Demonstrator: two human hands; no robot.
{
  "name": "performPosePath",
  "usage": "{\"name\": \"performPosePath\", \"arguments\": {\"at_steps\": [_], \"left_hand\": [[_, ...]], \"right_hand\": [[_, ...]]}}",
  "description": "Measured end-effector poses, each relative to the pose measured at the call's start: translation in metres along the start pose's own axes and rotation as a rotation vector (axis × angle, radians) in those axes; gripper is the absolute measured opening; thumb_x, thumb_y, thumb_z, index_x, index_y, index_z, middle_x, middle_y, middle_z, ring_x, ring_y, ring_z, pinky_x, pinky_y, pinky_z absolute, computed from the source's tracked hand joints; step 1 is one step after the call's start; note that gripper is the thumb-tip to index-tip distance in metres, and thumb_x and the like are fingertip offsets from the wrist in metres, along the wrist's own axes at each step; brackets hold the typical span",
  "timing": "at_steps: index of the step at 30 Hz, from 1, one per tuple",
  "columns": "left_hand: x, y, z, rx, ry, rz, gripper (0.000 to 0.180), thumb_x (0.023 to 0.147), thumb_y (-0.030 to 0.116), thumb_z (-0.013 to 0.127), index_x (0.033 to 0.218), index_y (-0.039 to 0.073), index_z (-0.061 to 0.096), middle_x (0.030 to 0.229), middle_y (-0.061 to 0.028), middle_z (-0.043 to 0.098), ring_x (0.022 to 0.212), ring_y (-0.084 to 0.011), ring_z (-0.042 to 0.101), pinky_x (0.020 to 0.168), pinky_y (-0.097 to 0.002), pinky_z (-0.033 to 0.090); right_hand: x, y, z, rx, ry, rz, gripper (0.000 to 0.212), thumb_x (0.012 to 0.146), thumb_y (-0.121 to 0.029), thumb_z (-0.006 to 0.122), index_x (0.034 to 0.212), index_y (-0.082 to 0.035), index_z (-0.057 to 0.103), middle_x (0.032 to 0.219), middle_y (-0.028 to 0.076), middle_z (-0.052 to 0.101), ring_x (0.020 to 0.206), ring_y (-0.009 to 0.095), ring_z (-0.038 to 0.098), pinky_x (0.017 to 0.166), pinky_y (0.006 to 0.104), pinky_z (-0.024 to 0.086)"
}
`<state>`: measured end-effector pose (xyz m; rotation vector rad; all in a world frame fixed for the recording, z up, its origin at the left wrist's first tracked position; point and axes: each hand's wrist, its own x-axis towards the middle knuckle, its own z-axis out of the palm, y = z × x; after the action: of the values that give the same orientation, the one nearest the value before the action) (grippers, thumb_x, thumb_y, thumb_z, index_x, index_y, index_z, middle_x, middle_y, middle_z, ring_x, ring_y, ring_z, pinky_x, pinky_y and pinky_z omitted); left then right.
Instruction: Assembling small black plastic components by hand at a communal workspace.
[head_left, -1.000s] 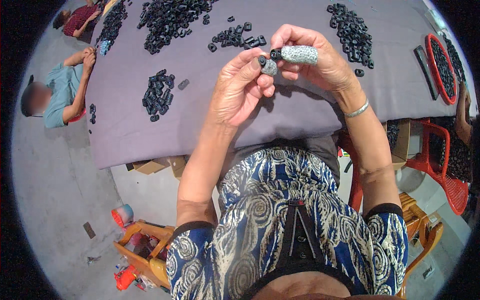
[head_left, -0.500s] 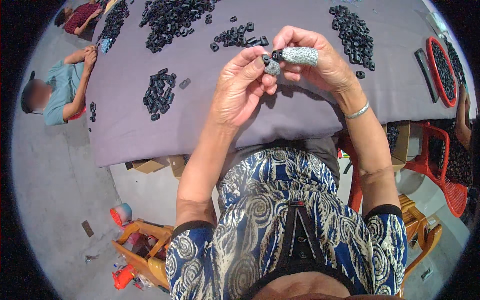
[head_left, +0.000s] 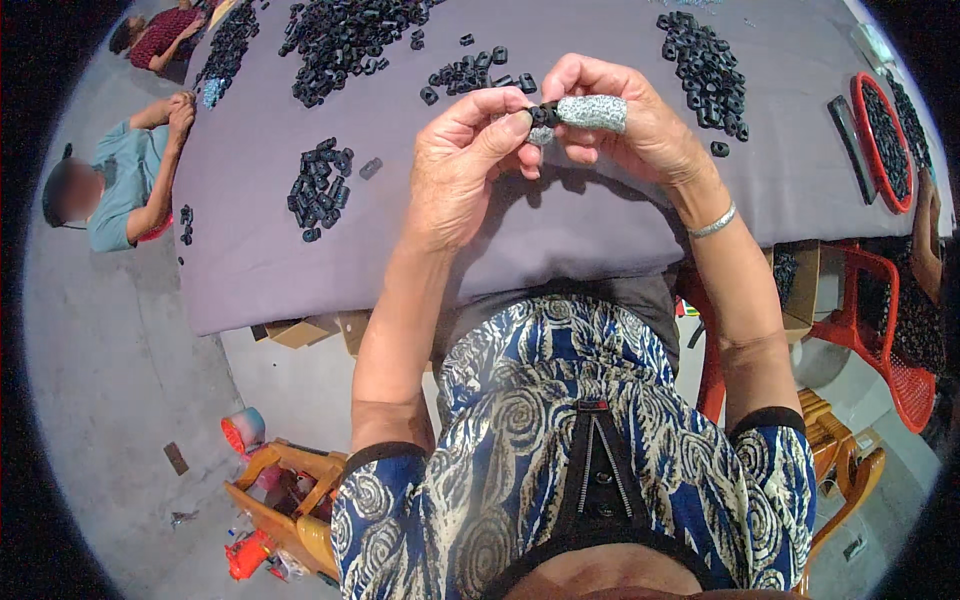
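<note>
Over the cloth-covered table (head_left: 600, 230), my left hand (head_left: 455, 165) and my right hand (head_left: 645, 125) meet fingertip to fingertip. Both are closed on small black plastic parts (head_left: 542, 115), which touch end to end; fingers partly cover them, so their exact shape is hard to make out. A speckled grey finger sleeve (head_left: 592, 113) covers a finger of my right hand. Another grey sleeve (head_left: 540, 135) shows below the thumb of my left hand. Just beyond lies a small cluster of similar black parts (head_left: 485, 72).
Heaps of black parts lie at the back (head_left: 335, 45), left (head_left: 320, 190) and right (head_left: 703, 75). A red basket (head_left: 908, 195) of parts and a dark bar (head_left: 851, 150) sit at the right edge. A person (head_left: 130, 185) sits at the left; red chairs (head_left: 905, 395) stand right.
The black parts, held slightly apart between my hands before, now touch. My left hand has shifted a little left and turned; my right hand has barely moved.
</note>
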<state>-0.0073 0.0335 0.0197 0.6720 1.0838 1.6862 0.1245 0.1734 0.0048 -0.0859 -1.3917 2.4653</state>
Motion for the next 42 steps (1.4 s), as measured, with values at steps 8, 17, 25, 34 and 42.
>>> {"name": "performPosePath", "arguments": {"at_steps": [8,17,25,34,42], "left_hand": [[0.003,0.006,-0.007,0.158,-0.008,-0.033,0.016,0.090,0.009,0.061,0.104,0.000,0.061,0.084,-0.0054,0.062,0.069,-0.0122,0.063,0.062,-0.0257,0.054],[0.005,0.014,-0.006,0.275,-0.042,-0.050,0.015,0.092,0.011,0.058,0.104,0.001,0.058,0.085,-0.0051,0.061,0.070,-0.0114,0.063,0.060,-0.0225,0.052],[0.008,0.020,-0.008,0.263,-0.081,-0.105,0.016,0.092,0.010,0.058,0.104,0.001,0.058,0.080,-0.0040,0.061,0.067,-0.0096,0.062,0.058,-0.0220,0.052],[0.007,0.018,-0.008,0.273,-0.030,-0.017,0.017,0.091,0.008,0.059,0.104,-0.003,0.062,0.079,-0.0058,0.064,0.065,-0.0108,0.063,0.061,-0.0257,0.055],[0.008,0.021,-0.005,0.279,-0.013,-0.080,0.016,0.090,0.010,0.060,0.102,-0.001,0.062,0.078,-0.0049,0.064,0.064,-0.0104,0.063,0.060,-0.0259,0.056]], "right_hand": [[0.002,0.006,0.003,-0.198,0.057,-0.041,0.010,0.091,-0.010,0.055,0.097,-0.004,0.060,0.080,-0.001,0.060,0.063,0.004,0.052,0.055,0.0183,0.044],[0.003,0.006,-0.001,-0.198,0.044,-0.017,0.012,0.092,-0.010,0.053,0.099,-0.004,0.059,0.080,-0.001,0.059,0.065,0.004,0.053,0.056,0.0177,0.044],[0.003,0.008,-0.002,-0.147,0.028,-0.021,0.013,0.092,-0.013,0.056,0.100,-0.003,0.058,0.080,-0.001,0.057,0.064,0.004,0.051,0.056,0.0176,0.044],[0.004,0.007,0.000,-0.210,0.027,-0.028,0.014,0.091,-0.013,0.059,0.100,-0.003,0.057,0.080,-0.002,0.057,0.064,0.004,0.050,0.055,0.0176,0.042],[0.005,0.009,0.001,-0.155,0.030,-0.013,0.013,0.093,-0.014,0.055,0.100,-0.003,0.057,0.078,-0.002,0.055,0.063,0.004,0.048,0.055,0.0186,0.042]]}}
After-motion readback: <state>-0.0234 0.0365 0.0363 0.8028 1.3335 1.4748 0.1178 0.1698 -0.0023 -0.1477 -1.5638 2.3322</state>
